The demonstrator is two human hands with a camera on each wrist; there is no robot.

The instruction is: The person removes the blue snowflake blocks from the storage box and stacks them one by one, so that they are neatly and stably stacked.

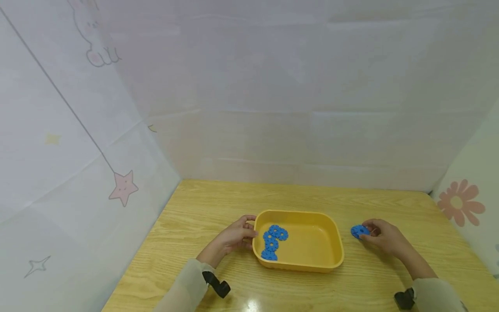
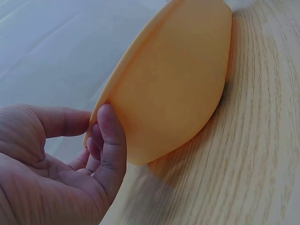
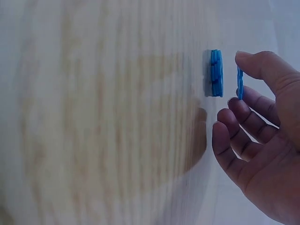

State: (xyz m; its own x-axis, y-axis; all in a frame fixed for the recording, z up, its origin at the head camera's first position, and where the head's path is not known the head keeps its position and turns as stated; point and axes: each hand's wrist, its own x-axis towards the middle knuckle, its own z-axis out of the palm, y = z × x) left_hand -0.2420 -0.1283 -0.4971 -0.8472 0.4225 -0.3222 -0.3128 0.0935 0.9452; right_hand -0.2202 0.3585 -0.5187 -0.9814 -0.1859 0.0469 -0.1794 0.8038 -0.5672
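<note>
My left hand (image 1: 235,236) pinches the left rim of a yellow plastic tray (image 1: 312,260), thumb on one side and fingers on the other; in the left wrist view the tray's outer wall (image 2: 173,79) fills the middle. Several blue snowflake discs (image 1: 271,245), notched around the edge, lie along the tray's left side, some overlapping. To the right of the tray, my right hand (image 1: 383,236) pinches a single blue snowflake disc (image 3: 240,84) between thumb and fingertips. Just below that disc, a short stack of blue snowflake discs (image 3: 216,73) rests on the table, apart from it.
The wood-grain table (image 1: 218,197) carries the tray and the stack. A pale printed sheet (image 1: 249,130) hangs behind the table and along both sides. Black straps with cameras (image 1: 218,286) are on both wrists.
</note>
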